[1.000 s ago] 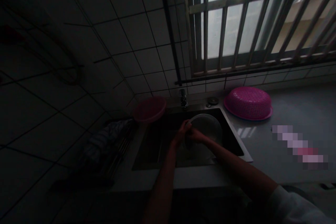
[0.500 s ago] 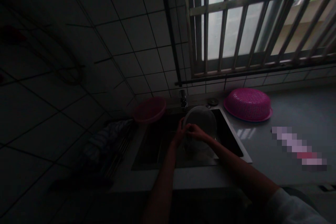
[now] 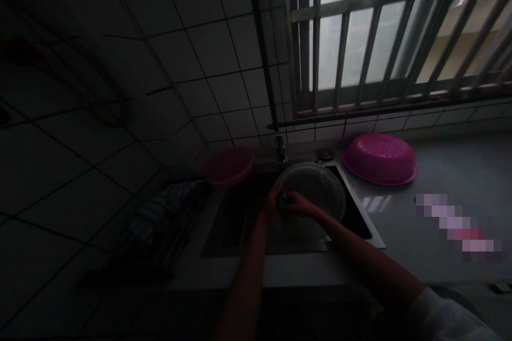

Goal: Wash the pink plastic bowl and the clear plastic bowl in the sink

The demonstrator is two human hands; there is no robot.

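The kitchen is very dark. Over the sink [image 3: 360, 221] I hold a round, pale translucent bowl [image 3: 318, 192], its opening tilted toward me. My left hand [image 3: 272, 203] grips the bowl's left rim. My right hand [image 3: 298, 204] rests inside the bowl near that same rim, fingers closed against its surface; whether it also holds a cloth or sponge is too dark to tell. The tap [image 3: 280, 150] stands just behind the bowl.
A pink perforated basket [image 3: 380, 159] lies upside down on the grey counter [image 3: 440, 170] right of the sink. A pink basin [image 3: 229, 166] sits at the sink's left back corner. Striped cloth [image 3: 160, 213] lies over a rack on the left. A barred window [image 3: 400, 26] is above.
The bowl has been turned and tilted, so it now faces me wider and lies further right. Both hands stayed at its left rim.
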